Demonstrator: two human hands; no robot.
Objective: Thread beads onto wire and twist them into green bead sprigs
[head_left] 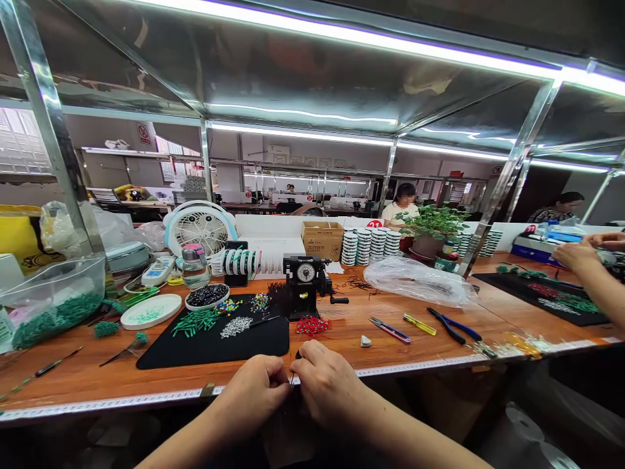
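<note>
My left hand [256, 394] and my right hand [328, 381] are close together at the table's front edge, thumbs and fingers pinched. A thin dark strand [292, 378] shows between the fingertips, and a small black piece [298, 355] peeks out at my right fingers. Just beyond lies a pile of red beads [312, 325], in front of a small black hand-cranked machine with a dial [305, 280]. To the left, a black mat [209, 352] bears green tube beads [195, 322], silvery beads [236, 327] and mixed coloured beads [228, 307].
Thread snips [390, 330], a yellow cutter [420, 324] and pliers [454, 326] lie to the right. A bowl of black beads [208, 297], a white dish [151, 311] and a fan [201, 231] stand left. A co-worker's hands [586, 254] are at far right.
</note>
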